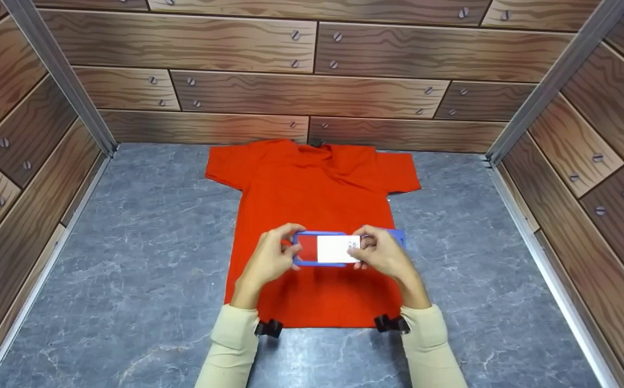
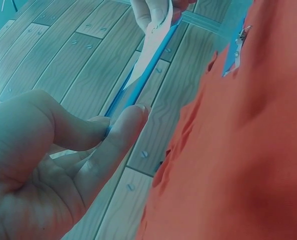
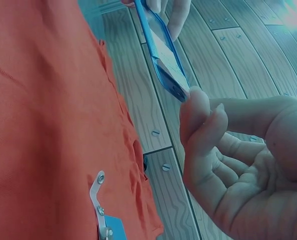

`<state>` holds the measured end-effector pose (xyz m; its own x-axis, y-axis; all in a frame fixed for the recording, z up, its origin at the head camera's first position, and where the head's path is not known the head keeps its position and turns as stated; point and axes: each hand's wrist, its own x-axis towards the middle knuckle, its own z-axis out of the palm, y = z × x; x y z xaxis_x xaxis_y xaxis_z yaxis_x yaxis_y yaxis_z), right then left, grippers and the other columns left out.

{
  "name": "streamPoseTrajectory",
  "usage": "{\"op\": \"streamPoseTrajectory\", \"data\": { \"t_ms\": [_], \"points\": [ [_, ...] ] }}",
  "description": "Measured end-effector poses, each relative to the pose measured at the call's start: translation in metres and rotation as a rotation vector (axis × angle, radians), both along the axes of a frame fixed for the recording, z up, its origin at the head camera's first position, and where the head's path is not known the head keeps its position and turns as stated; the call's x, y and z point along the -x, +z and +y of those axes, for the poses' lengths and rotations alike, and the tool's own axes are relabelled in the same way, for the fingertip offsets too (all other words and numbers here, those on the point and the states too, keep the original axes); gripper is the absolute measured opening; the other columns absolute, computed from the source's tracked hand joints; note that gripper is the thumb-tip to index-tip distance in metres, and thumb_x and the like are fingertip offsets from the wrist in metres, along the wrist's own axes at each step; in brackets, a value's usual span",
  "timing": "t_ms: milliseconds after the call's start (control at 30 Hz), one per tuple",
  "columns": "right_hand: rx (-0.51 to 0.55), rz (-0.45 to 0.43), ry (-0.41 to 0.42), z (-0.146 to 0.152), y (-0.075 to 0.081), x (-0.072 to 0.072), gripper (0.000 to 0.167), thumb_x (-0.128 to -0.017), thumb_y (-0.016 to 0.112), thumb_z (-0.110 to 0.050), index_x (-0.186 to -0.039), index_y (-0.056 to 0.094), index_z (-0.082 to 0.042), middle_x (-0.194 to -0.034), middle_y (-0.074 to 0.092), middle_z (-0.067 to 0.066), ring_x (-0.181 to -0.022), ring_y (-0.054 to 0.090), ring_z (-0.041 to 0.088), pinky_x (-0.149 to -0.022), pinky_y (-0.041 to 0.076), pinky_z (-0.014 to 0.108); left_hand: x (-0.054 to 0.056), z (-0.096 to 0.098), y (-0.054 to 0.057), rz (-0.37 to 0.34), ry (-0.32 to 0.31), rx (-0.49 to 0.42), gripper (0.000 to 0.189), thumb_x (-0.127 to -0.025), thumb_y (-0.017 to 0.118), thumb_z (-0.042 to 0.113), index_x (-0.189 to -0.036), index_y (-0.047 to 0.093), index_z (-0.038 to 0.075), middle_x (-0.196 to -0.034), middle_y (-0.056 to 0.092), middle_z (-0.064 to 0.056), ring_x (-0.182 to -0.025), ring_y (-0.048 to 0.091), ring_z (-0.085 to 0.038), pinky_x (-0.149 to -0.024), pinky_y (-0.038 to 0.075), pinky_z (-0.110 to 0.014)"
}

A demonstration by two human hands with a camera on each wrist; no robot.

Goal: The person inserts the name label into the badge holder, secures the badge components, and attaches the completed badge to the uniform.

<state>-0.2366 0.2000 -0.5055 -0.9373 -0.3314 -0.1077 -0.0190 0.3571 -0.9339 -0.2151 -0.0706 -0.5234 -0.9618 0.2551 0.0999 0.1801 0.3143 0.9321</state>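
Observation:
A blue-edged badge holder (image 1: 320, 233) with a see-through middle is held level over a red T-shirt (image 1: 312, 194). My left hand (image 1: 274, 250) pinches its left end between thumb and fingers. A white card (image 1: 333, 249) with small dark print overlaps the holder's right part and sticks out past its right end. My right hand (image 1: 385, 253) pinches the card's right end, thumb on top. Behind that hand, a separate blue piece (image 1: 400, 235) shows on the shirt; a metal clip (image 3: 99, 200) lies beside blue plastic in the right wrist view.
The T-shirt lies spread on a grey marbled surface (image 1: 150, 242), its collar toward the back wall. Wood-patterned walls (image 1: 247, 97) with metal corner posts (image 1: 554, 81) stand at the back and both sides.

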Motion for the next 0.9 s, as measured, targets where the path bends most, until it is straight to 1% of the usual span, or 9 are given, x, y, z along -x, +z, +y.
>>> {"op": "streamPoseTrajectory", "data": {
  "t_ms": [133,267,433,500,600,733,800,900],
  "points": [
    [-0.013,0.011,0.000,-0.0011,0.0002,-0.0008,0.027,-0.091,0.073,0.001,-0.114,0.061,0.009,-0.070,0.057,0.005,-0.057,0.069,0.022,-0.056,0.060,0.031,0.0000,0.0004,-0.0003,-0.002,-0.002,-0.006,0.038,-0.098,0.065,-0.001,-0.136,0.061,0.007,-0.100,0.064,-0.015,-0.067,0.073,-0.023,-0.064,0.064,-0.035],
    [-0.014,0.005,-0.002,-0.0029,0.0003,-0.0014,0.025,-0.091,0.073,0.002,-0.112,0.061,0.008,-0.070,0.058,0.005,-0.059,0.071,0.022,-0.056,0.062,0.035,-0.0005,0.0012,-0.0002,-0.009,0.001,-0.004,0.039,-0.098,0.065,-0.002,-0.136,0.061,0.006,-0.101,0.064,-0.015,-0.066,0.073,-0.022,-0.064,0.064,-0.035],
    [0.019,-0.019,-0.006,-0.0045,-0.0001,-0.0020,0.023,-0.091,0.072,0.003,-0.109,0.060,0.010,-0.069,0.060,0.006,-0.058,0.071,0.018,-0.055,0.061,0.032,-0.0012,0.0026,0.0000,-0.020,0.006,0.005,0.040,-0.098,0.066,-0.001,-0.137,0.061,0.008,-0.103,0.064,-0.015,-0.066,0.072,-0.021,-0.065,0.064,-0.036],
    [0.019,-0.013,-0.002,-0.0047,-0.0005,-0.0020,0.024,-0.090,0.073,0.002,-0.109,0.061,0.011,-0.068,0.059,0.005,-0.056,0.070,0.018,-0.054,0.061,0.031,-0.0014,0.0031,0.0001,-0.024,0.007,0.001,0.040,-0.098,0.066,-0.001,-0.137,0.061,0.009,-0.103,0.064,-0.015,-0.066,0.071,-0.021,-0.066,0.065,-0.038],
    [-0.008,0.019,0.001,-0.0053,-0.0013,-0.0023,0.025,-0.089,0.075,0.002,-0.108,0.062,0.010,-0.067,0.058,0.004,-0.054,0.067,0.020,-0.054,0.060,0.031,-0.0018,0.0039,0.0002,-0.027,0.004,-0.006,0.040,-0.098,0.066,0.000,-0.136,0.062,0.010,-0.103,0.063,-0.015,-0.067,0.071,-0.022,-0.066,0.065,-0.041],
    [-0.067,0.062,-0.010,-0.0059,-0.0014,-0.0030,0.026,-0.088,0.078,0.000,-0.108,0.063,0.007,-0.065,0.056,0.001,-0.054,0.062,0.023,-0.054,0.056,0.030,-0.0021,0.0052,0.0001,-0.025,-0.008,-0.009,0.040,-0.098,0.065,-0.001,-0.137,0.061,0.008,-0.103,0.062,-0.015,-0.068,0.072,-0.022,-0.067,0.065,-0.044],
    [-0.089,0.068,-0.027,-0.0063,-0.0013,-0.0031,0.028,-0.088,0.078,-0.002,-0.109,0.061,0.004,-0.065,0.056,0.001,-0.054,0.062,0.026,-0.053,0.054,0.029,-0.0021,0.0057,0.0001,-0.023,-0.014,-0.010,0.040,-0.098,0.065,-0.001,-0.137,0.061,0.006,-0.103,0.062,-0.016,-0.068,0.072,-0.022,-0.067,0.065,-0.044],
    [-0.120,0.063,-0.063,-0.0074,-0.0005,-0.0036,0.034,-0.087,0.080,-0.005,-0.112,0.058,-0.001,-0.064,0.058,0.000,-0.057,0.065,0.035,-0.051,0.049,0.026,-0.0021,0.0061,0.0002,-0.022,-0.014,-0.012,0.040,-0.098,0.064,-0.001,-0.137,0.061,0.006,-0.103,0.062,-0.016,-0.068,0.072,-0.022,-0.066,0.065,-0.042]
  ]
}}
